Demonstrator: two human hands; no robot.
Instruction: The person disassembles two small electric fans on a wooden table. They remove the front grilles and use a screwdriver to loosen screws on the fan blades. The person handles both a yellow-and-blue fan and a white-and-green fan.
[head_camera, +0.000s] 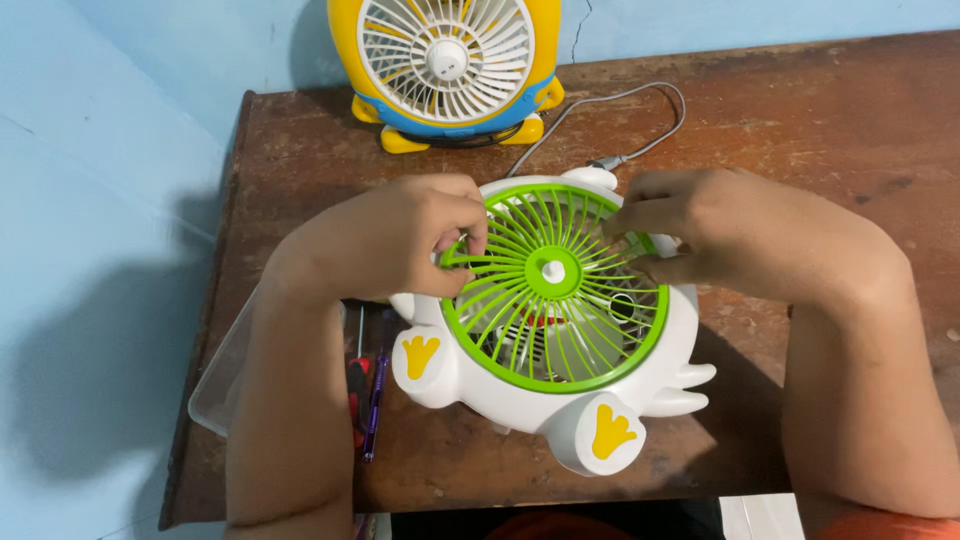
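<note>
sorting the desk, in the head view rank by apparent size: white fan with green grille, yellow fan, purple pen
1. White plastic fan with green round grille, though nearest the camera.
2. Yellow plastic fan with white grille, cropped and farther off.
3. Thin purple pen.

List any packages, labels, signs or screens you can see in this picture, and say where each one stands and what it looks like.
No labels, signs or screens show.
Clear plastic container: the nearest thing to a package, at the table's left edge, partly hidden behind the left hand's forearm; boxy, see-through, no label visible.
</note>
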